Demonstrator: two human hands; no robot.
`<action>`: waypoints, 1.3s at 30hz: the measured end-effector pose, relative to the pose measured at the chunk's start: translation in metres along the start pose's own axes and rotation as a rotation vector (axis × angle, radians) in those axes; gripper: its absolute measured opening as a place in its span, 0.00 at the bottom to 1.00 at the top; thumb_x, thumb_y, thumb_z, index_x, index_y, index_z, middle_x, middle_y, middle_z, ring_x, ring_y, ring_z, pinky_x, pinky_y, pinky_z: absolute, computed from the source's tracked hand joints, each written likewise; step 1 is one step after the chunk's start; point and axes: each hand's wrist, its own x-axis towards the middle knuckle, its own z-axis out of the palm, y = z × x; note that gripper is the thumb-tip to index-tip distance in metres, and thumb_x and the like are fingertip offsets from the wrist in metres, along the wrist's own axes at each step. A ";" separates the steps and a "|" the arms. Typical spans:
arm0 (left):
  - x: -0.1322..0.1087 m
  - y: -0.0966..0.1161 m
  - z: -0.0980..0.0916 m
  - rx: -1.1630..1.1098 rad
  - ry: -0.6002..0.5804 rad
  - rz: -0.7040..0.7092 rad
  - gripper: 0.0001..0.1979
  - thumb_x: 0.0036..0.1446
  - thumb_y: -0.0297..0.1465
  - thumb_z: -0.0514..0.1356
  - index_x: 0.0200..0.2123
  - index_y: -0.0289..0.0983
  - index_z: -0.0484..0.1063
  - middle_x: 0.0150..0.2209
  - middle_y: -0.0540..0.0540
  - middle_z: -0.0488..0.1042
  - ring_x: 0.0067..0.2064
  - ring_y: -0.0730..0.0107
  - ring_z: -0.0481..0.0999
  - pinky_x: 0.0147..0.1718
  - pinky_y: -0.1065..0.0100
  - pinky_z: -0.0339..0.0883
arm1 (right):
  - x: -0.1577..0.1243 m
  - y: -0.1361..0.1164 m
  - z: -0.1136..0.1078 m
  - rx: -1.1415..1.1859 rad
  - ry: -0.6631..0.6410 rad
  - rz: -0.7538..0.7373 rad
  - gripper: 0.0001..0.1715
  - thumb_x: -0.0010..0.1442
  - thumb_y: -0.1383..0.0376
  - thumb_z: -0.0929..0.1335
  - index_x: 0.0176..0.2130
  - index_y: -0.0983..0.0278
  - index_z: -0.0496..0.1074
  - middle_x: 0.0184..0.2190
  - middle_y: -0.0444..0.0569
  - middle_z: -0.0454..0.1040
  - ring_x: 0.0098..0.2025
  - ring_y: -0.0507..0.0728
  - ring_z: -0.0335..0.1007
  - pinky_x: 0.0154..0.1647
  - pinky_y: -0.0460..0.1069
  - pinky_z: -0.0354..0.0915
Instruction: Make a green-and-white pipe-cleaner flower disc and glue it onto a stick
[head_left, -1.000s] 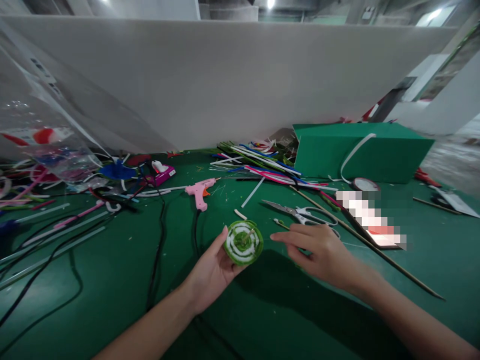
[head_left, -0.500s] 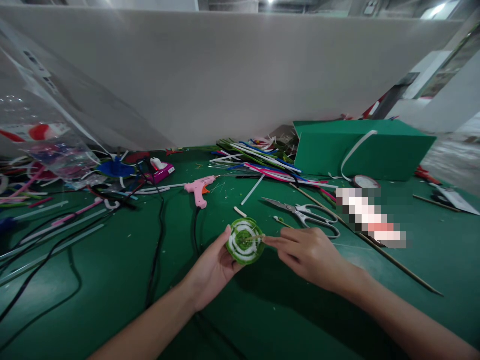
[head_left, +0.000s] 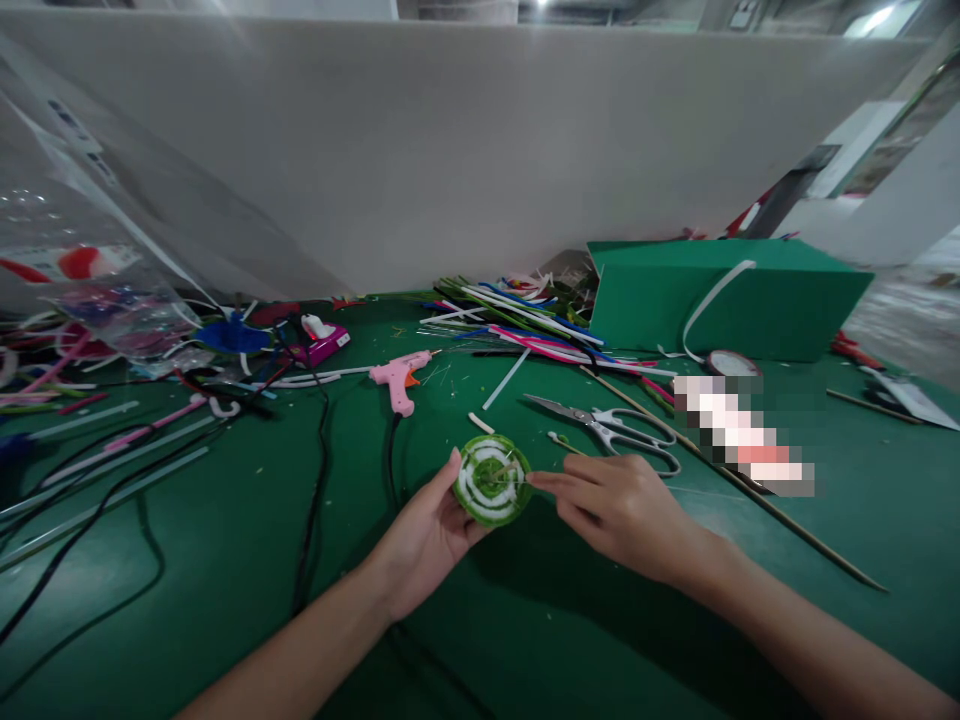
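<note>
My left hand (head_left: 435, 535) is closed around the left and lower edge of a small round green-and-white coiled piece (head_left: 491, 505), its ringed face turned up towards me. It looks fuzzy, like wound pipe cleaner. A thin pale sliver (head_left: 508, 470) lies across its middle. From the right, my right hand (head_left: 615, 505) reaches in with one fingertip at the piece's right rim and the other fingers curled. Whatever its fingertips may pinch is too small to make out. Scissors (head_left: 600, 425) lie just beyond my right hand, blades partly apart.
A pink glue gun (head_left: 397, 378) lies ahead on the green table (head_left: 225, 600), its cord running towards me. Behind it is a heap of coloured pipe cleaners (head_left: 525, 320). A green box (head_left: 720, 300) stands back right, near a long stick (head_left: 795, 525). Cables and clear rods (head_left: 135, 490) spread left.
The pale sliver on the coiled piece has tilted upward and shifted slightly away from my right fingertip. Both hands have stayed nearly in place.
</note>
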 end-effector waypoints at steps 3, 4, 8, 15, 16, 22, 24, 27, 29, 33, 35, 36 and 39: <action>0.000 0.000 -0.001 -0.004 -0.018 -0.009 0.18 0.60 0.37 0.53 0.48 0.32 0.70 0.49 0.40 0.74 0.50 0.61 0.71 0.47 0.64 0.66 | 0.001 0.000 0.000 0.004 0.024 0.000 0.17 0.61 0.69 0.59 0.44 0.62 0.73 0.23 0.44 0.68 0.23 0.50 0.63 0.22 0.47 0.49; 0.000 -0.001 -0.002 -0.007 -0.030 -0.008 0.18 0.60 0.37 0.52 0.48 0.32 0.69 0.50 0.40 0.73 0.51 0.60 0.70 0.48 0.63 0.65 | 0.001 0.000 0.000 0.007 0.032 0.002 0.17 0.61 0.70 0.59 0.44 0.62 0.73 0.23 0.44 0.68 0.23 0.50 0.64 0.22 0.47 0.50; 0.000 -0.002 -0.005 -0.008 -0.055 -0.002 0.18 0.61 0.37 0.52 0.49 0.34 0.69 0.52 0.40 0.72 0.54 0.58 0.68 0.51 0.60 0.63 | 0.002 0.001 -0.001 0.010 0.057 0.012 0.17 0.61 0.70 0.59 0.44 0.62 0.73 0.24 0.45 0.69 0.24 0.51 0.65 0.22 0.46 0.51; 0.001 -0.002 -0.003 -0.014 -0.057 0.000 0.18 0.61 0.37 0.52 0.49 0.33 0.69 0.52 0.40 0.72 0.54 0.58 0.67 0.52 0.60 0.61 | 0.002 0.002 -0.001 0.009 0.036 0.012 0.18 0.61 0.70 0.59 0.45 0.62 0.73 0.24 0.45 0.69 0.25 0.51 0.65 0.22 0.46 0.51; 0.000 -0.002 -0.003 -0.014 -0.061 -0.002 0.18 0.61 0.37 0.52 0.49 0.33 0.69 0.52 0.40 0.71 0.55 0.58 0.67 0.52 0.60 0.61 | 0.002 0.002 -0.001 0.008 0.027 0.014 0.18 0.61 0.70 0.59 0.45 0.62 0.72 0.24 0.45 0.70 0.25 0.51 0.66 0.22 0.46 0.52; -0.002 0.000 0.000 0.016 -0.050 -0.025 0.18 0.61 0.37 0.52 0.49 0.34 0.69 0.52 0.39 0.71 0.55 0.53 0.66 0.50 0.51 0.63 | 0.003 0.002 0.001 0.009 -0.010 0.030 0.18 0.62 0.69 0.59 0.46 0.62 0.72 0.25 0.46 0.69 0.26 0.52 0.66 0.23 0.47 0.52; -0.003 0.001 0.000 0.027 -0.050 -0.030 0.18 0.61 0.37 0.52 0.50 0.34 0.68 0.52 0.39 0.71 0.55 0.52 0.65 0.49 0.50 0.65 | 0.002 0.002 0.001 -0.003 -0.011 0.031 0.18 0.62 0.69 0.59 0.46 0.61 0.72 0.25 0.45 0.69 0.26 0.52 0.66 0.23 0.47 0.51; -0.004 0.001 -0.001 0.051 -0.034 -0.025 0.18 0.60 0.37 0.52 0.51 0.34 0.67 0.52 0.39 0.71 0.55 0.52 0.66 0.47 0.52 0.67 | 0.002 0.002 0.001 -0.013 0.002 0.027 0.17 0.61 0.69 0.59 0.46 0.61 0.72 0.24 0.45 0.69 0.25 0.51 0.65 0.22 0.47 0.50; -0.003 0.000 -0.002 0.048 -0.022 -0.011 0.18 0.60 0.36 0.53 0.51 0.34 0.67 0.53 0.39 0.71 0.55 0.53 0.67 0.47 0.53 0.68 | 0.003 0.002 0.000 -0.008 0.032 0.029 0.17 0.61 0.70 0.59 0.45 0.61 0.73 0.24 0.45 0.70 0.25 0.51 0.65 0.23 0.46 0.51; -0.003 -0.001 -0.002 0.029 -0.026 -0.002 0.18 0.60 0.36 0.53 0.51 0.34 0.67 0.53 0.38 0.70 0.55 0.52 0.66 0.49 0.53 0.67 | 0.003 0.001 -0.001 0.004 0.058 0.032 0.17 0.61 0.70 0.59 0.44 0.62 0.73 0.24 0.45 0.70 0.25 0.51 0.65 0.23 0.47 0.52; -0.003 0.000 -0.001 0.034 -0.028 -0.001 0.18 0.60 0.35 0.53 0.51 0.33 0.67 0.54 0.37 0.69 0.56 0.52 0.65 0.49 0.53 0.66 | 0.003 0.000 0.001 0.007 0.035 0.020 0.17 0.61 0.70 0.60 0.45 0.61 0.73 0.24 0.44 0.70 0.25 0.51 0.65 0.22 0.47 0.52; -0.003 0.000 -0.001 0.035 -0.030 0.002 0.18 0.60 0.35 0.53 0.51 0.34 0.67 0.54 0.37 0.69 0.57 0.51 0.64 0.49 0.52 0.66 | 0.002 0.000 0.002 0.009 0.024 0.014 0.17 0.61 0.70 0.60 0.45 0.61 0.72 0.24 0.44 0.69 0.25 0.51 0.65 0.23 0.47 0.52; -0.004 0.000 0.001 0.026 -0.033 0.015 0.17 0.60 0.34 0.53 0.50 0.33 0.68 0.54 0.37 0.69 0.57 0.51 0.63 0.50 0.51 0.65 | 0.001 -0.002 0.006 0.002 0.021 0.005 0.17 0.61 0.69 0.60 0.46 0.61 0.72 0.25 0.45 0.70 0.25 0.51 0.65 0.23 0.47 0.52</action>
